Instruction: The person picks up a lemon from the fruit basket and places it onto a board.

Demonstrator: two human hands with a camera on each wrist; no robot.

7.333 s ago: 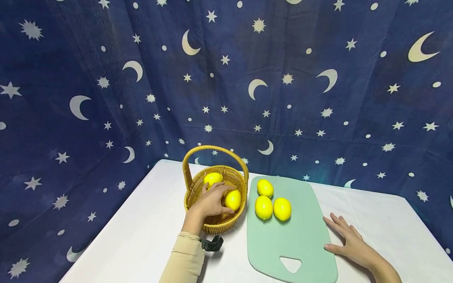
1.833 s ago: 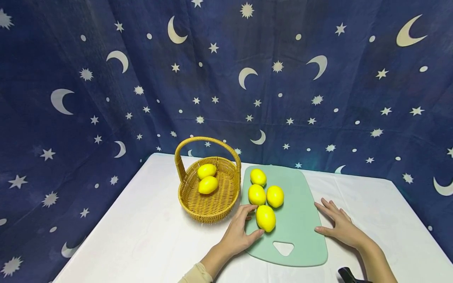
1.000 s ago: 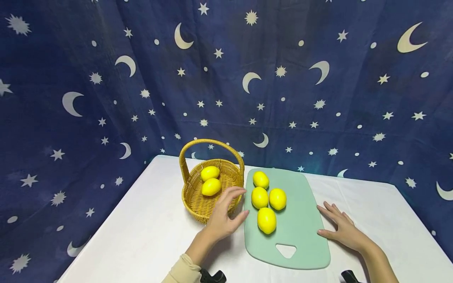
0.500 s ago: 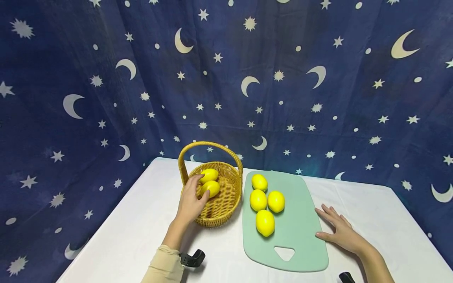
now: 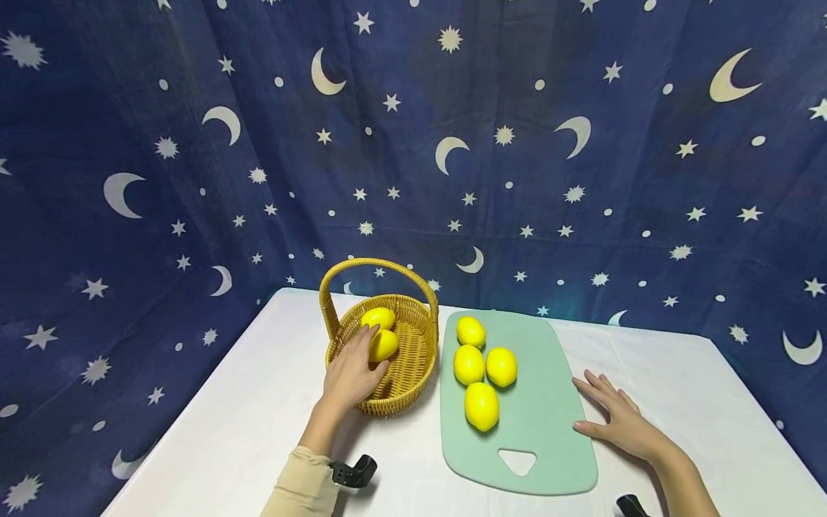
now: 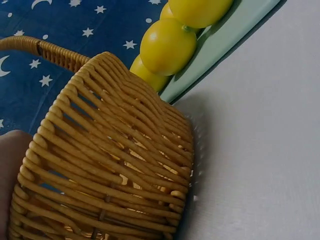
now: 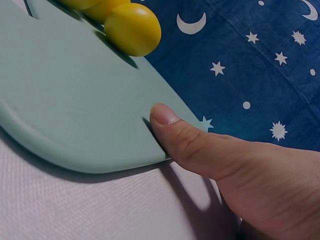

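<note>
A woven yellow basket (image 5: pixel 402 402) with a hoop handle stands on the white table and holds two lemons. My left hand (image 5: pixel 370 353) reaches over its near rim, and its fingers and thumb curl round the nearer lemon (image 5: pixel 387 345); the other lemon (image 5: pixel 377 317) lies behind. Right of the basket, several lemons (image 5: pixel 481 406) lie on a pale green cutting board (image 5: pixel 549 388). My right hand (image 5: pixel 614 420) lies flat on the table at the board's right edge. In the right wrist view its thumb (image 7: pixel 185 145) touches the board (image 7: pixel 65 100). The left wrist view shows the basket wall (image 6: pixel 110 165) close up.
A dark blue cloth with stars and moons (image 5: pixel 517 179) hangs behind and to the left of the table. Bare white tabletop (image 5: pixel 698 402) stretches right of the board and left of the basket (image 5: pixel 258 402). A black wrist mount (image 5: pixel 352 472) sits by my left sleeve.
My left hand set a lemon on the board's near part, then swung left into the basket and closed round the nearer lemon. My right hand has stayed flat by the board.
</note>
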